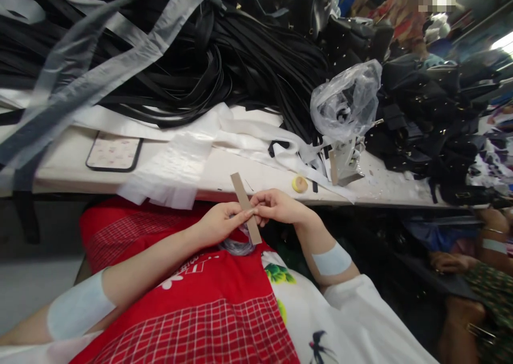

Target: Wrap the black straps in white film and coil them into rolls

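Note:
A flat, narrow grey-brown strip (240, 191), stiff like cardboard, is tilted in front of my lap, just short of the table edge. My left hand (222, 222) is closed on it from the left, thumb pressed on its face near the middle. From the other side my right hand (274, 206) pinches at the same spot with thumb and fingertips. Part of the fingers lies hidden behind the strip. Under my hands, a loose bundle of clear, greyish material (238, 246) lies on the red apron (216, 284); its kind cannot be made out.
On the white table (256, 171) are a phone (114, 151), a yellow tape roll (299, 184), white strips (252, 131) and a clear plastic bag (347, 99). Long black straps (256, 54) heap behind; black bags (425, 107) pile at right. A co-worker's hand (451, 262) shows at lower right.

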Demonstrator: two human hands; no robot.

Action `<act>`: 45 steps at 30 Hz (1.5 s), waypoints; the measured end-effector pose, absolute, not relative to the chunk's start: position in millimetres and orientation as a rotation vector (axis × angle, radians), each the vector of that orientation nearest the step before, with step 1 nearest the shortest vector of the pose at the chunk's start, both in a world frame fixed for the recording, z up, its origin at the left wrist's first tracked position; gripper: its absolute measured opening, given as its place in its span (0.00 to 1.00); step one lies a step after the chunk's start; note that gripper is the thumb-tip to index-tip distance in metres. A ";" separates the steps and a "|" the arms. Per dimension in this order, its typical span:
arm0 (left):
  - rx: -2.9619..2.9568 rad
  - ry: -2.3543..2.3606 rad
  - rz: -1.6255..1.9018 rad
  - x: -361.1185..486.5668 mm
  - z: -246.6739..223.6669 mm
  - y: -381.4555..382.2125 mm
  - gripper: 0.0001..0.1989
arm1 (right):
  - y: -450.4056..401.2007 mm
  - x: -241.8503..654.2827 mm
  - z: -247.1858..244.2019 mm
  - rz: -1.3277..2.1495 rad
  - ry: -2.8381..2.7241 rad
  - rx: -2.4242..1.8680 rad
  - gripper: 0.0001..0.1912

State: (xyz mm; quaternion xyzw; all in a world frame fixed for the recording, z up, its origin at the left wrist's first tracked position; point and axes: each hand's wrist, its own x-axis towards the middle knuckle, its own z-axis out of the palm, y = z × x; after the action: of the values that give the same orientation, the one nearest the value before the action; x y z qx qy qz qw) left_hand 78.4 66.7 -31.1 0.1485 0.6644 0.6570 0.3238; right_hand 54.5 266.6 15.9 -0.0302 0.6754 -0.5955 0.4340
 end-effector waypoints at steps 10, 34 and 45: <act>-0.176 1.412 1.849 83.7 -40.1 66.2 0.22 | 275.2 86.0 8.5 -1.736 1.845 -0.421 0.20; -0.151 1.453 1.819 84.0 -41.4 70.1 0.23 | 273.0 95.4 4.4 -1.624 2.071 -0.407 0.13; -0.170 1.462 1.824 84.7 -41.3 70.0 0.24 | 273.1 94.8 5.6 -1.606 2.097 -0.419 0.15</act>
State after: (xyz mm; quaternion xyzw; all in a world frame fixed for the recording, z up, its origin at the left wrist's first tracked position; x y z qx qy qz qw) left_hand 84.7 70.0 -41.3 -0.0668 0.5747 0.7172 0.3886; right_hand 94.8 273.1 5.6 -0.1525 0.7629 -0.5842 0.2314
